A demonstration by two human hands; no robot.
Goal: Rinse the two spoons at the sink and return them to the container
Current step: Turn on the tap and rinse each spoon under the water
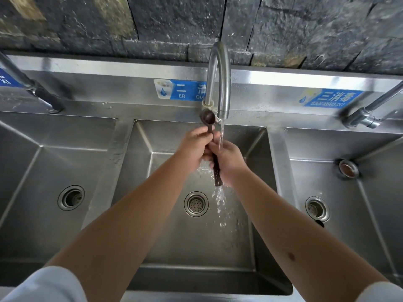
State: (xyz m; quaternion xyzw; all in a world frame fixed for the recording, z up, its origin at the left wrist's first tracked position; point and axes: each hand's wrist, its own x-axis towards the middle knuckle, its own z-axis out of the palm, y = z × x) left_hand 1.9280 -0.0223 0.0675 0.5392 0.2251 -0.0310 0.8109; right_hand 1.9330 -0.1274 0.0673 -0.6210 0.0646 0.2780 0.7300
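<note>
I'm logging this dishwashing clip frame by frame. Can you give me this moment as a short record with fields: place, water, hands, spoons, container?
place: middle basin of a three-basin steel sink
water: running from the faucet, falling past the hands toward the drain
left hand: left hand closed on a dark spoon, bowl pointing up near the spout
right hand: right hand closed on a dark handle that points down, under the stream
spoons: one bowl seen; whether both spoons are held cannot be told
container: not in view
</note>
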